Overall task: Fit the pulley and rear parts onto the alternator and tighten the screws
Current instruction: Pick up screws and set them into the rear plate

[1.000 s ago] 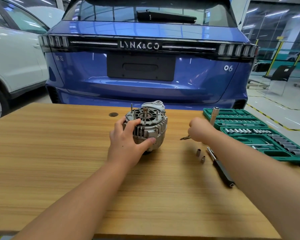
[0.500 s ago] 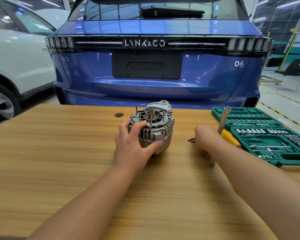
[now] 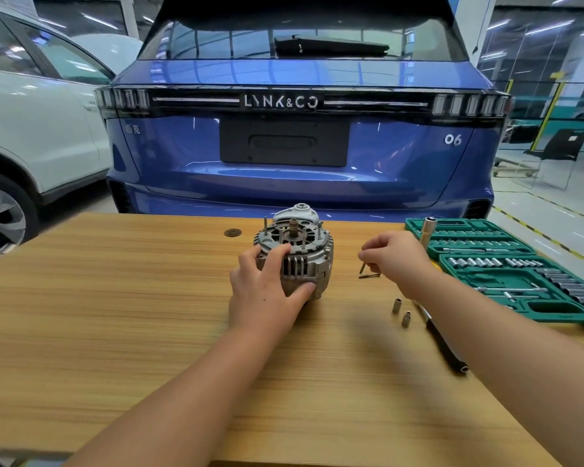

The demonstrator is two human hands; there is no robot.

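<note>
left hand (image 3: 267, 284) reaching in from lower left, forearm stretched across the table (image 3: 115, 315), fingers curled over the near rim of the alternator (image 3: 295, 256), thumb pressed low on its front side; gripping it. right hand (image 3: 393, 256) coming in from lower right, knuckles up, fingertips drawn together and pinching a screw (image 3: 362, 267), held slanted, tip down, just above the wood. second screw (image 3: 369, 275) lying flat on the table just beneath, pointing left-right.

alternator standing near the table's far middle, axis upright and tipped slightly away, shaft (image 3: 294, 227) pointing up with its end bare. thin studs rising around the shaft from the top face. ribbed vents facing the camera.

right of the hands: two small sockets (image 3: 397, 305) standing near each other, a black-handled tool (image 3: 445, 348) lying just beside them, running near to far, partly hidden by the right forearm. green socket case (image 3: 520, 271) open at the table's right edge. blue car (image 3: 300, 146) beyond the table.
</note>
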